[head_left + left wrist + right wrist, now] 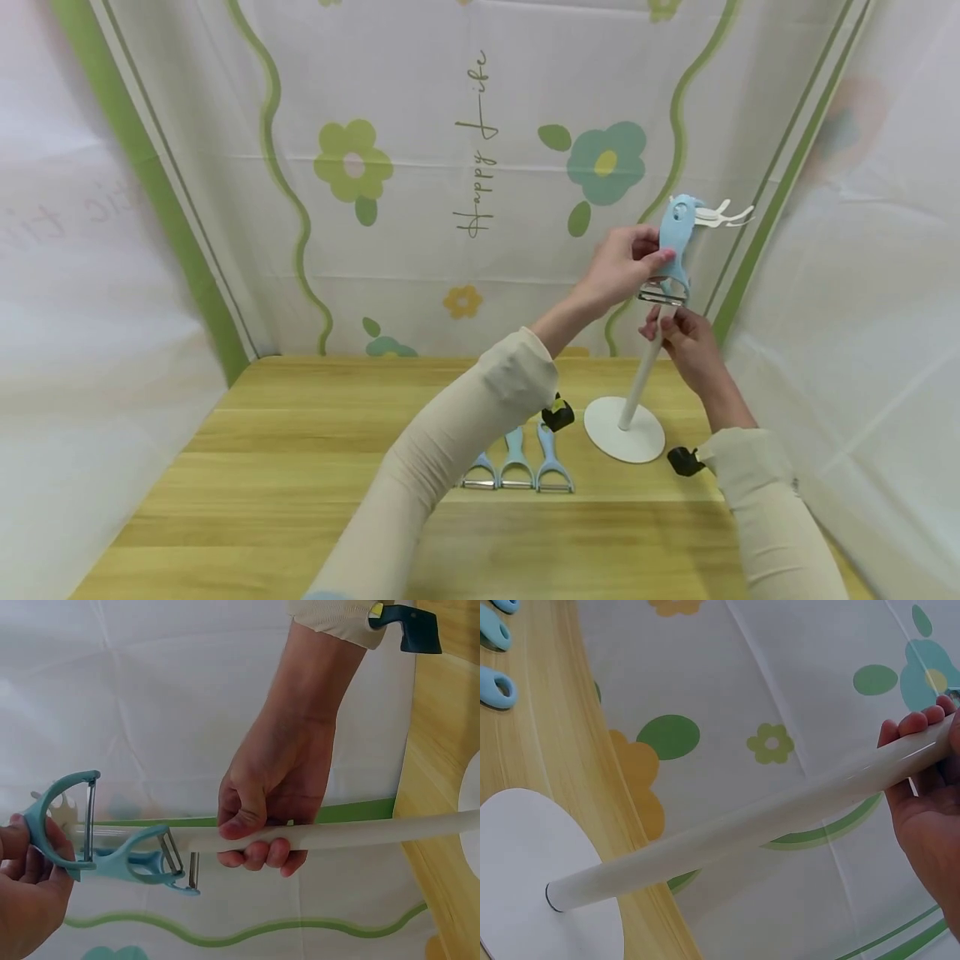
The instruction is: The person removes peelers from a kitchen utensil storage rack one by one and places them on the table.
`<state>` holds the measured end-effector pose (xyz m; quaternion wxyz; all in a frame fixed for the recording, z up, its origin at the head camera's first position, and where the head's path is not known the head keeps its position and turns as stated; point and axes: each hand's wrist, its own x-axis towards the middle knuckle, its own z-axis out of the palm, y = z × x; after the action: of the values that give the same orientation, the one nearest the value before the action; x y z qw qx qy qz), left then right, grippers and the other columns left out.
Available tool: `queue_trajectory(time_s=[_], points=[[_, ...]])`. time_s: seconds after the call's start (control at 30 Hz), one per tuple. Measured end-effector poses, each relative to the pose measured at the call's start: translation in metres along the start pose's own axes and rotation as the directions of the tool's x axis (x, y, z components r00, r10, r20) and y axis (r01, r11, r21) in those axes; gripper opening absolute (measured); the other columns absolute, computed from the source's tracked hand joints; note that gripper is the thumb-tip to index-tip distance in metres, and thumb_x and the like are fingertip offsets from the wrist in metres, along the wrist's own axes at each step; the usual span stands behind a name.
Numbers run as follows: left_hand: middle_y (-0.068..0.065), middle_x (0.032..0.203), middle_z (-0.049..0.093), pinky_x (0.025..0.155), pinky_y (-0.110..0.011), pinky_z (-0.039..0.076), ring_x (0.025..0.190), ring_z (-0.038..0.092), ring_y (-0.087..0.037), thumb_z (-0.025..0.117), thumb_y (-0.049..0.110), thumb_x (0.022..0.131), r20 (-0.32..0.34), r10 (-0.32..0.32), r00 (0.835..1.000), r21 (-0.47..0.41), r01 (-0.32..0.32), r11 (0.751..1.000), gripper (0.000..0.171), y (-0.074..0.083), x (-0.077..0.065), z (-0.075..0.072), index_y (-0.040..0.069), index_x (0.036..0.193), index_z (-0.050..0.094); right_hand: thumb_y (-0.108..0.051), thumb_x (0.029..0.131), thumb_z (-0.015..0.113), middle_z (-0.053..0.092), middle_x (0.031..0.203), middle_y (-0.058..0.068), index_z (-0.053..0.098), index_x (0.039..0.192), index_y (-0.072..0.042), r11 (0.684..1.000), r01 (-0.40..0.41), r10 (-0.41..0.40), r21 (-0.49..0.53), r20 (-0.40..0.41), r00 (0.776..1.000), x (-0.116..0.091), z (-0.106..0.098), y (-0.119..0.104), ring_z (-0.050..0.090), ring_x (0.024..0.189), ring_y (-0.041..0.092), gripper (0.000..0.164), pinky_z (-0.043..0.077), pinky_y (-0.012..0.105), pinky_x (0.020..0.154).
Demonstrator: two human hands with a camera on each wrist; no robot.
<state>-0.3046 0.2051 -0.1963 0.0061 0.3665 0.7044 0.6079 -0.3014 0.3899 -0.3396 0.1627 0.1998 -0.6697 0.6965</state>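
Note:
A white stand [642, 379] with a round base [609, 435] and curved hooks [723, 215] at its top rises from the table. My left hand [618, 265] pinches a light-blue peeler [677, 218] by its handle beside the hooks. Its blade end points down. More blue peelers [129, 868] hang along the upper pole in the left wrist view, partly behind the held one. Lower down, my right hand [692, 348] grips the pole, fingers on one side and thumb on the other. The right wrist view shows that hand [930, 814] around the pole at the right edge.
Several blue peelers [549, 454] lie in a row on the wooden table [300, 450], left of the base and partly hidden by my left sleeve. Patterned white cloth [420, 275] hangs behind the table, with white sheets at both sides. Each sleeve has a black clip-like piece [684, 461].

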Motion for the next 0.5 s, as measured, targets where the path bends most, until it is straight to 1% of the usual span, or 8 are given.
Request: queue_trajectory(time_s=[0.1,0.17,0.23,0.4,0.5], points=[[-0.012,0.09,0.067,0.065,-0.017,0.052,0.073,0.06,-0.009,0.06,0.008,0.09,0.008,0.015,1.0,0.003,-0.015,1.0,0.016,0.0,-0.009,-0.011,-0.002,0.103,0.062,-0.013,0.097,0.045,0.057,0.087,0.004,0.05,0.104,0.01,1.0,-0.019,0.019,-0.023,-0.013,1.0,0.0,0.002,0.0,0.063,0.079,0.013,0.025,0.052,0.02,0.082],[-0.012,0.09,0.066,0.066,-0.017,0.053,0.073,0.06,-0.009,0.059,0.008,0.09,0.01,0.018,1.0,0.008,-0.018,1.0,0.016,-0.002,-0.017,-0.018,-0.002,0.103,0.062,-0.015,0.096,0.047,0.059,0.085,0.004,0.052,0.104,0.007,0.999,-0.028,0.028,-0.031,-0.018,0.999,-0.001,0.003,0.0,0.063,0.079,0.012,0.024,0.052,0.019,0.081],[-0.014,0.09,0.066,0.067,-0.02,0.054,0.073,0.061,-0.01,0.059,0.006,0.09,0.007,0.029,1.0,-0.008,-0.029,1.0,0.016,-0.006,-0.025,-0.025,-0.004,0.102,0.061,-0.015,0.096,0.047,0.058,0.082,0.005,0.052,0.102,0.006,0.999,-0.025,0.024,-0.031,-0.015,1.0,-0.002,0.004,0.0,0.062,0.078,0.013,0.023,0.052,0.02,0.079],[-0.017,0.089,0.067,0.069,-0.026,0.056,0.073,0.063,-0.011,0.061,0.004,0.088,-0.008,0.056,0.998,-0.003,-0.056,0.998,0.015,-0.016,-0.045,-0.042,-0.006,0.1,0.062,-0.011,0.098,0.042,0.055,0.078,0.01,0.046,0.1,0.014,1.0,0.023,-0.023,-0.021,0.002,1.0,-0.001,0.003,0.001,0.058,0.075,0.017,0.025,0.053,0.021,0.078],[-0.015,0.088,0.067,0.07,-0.026,0.056,0.072,0.063,-0.01,0.062,0.005,0.088,-0.016,0.05,0.999,0.029,-0.049,0.998,0.014,-0.022,-0.056,-0.053,-0.005,0.099,0.062,-0.01,0.098,0.042,0.055,0.077,0.01,0.044,0.1,0.017,0.999,0.037,-0.037,-0.013,0.012,0.999,0.001,0.003,0.002,0.058,0.075,0.018,0.027,0.053,0.021,0.079]])
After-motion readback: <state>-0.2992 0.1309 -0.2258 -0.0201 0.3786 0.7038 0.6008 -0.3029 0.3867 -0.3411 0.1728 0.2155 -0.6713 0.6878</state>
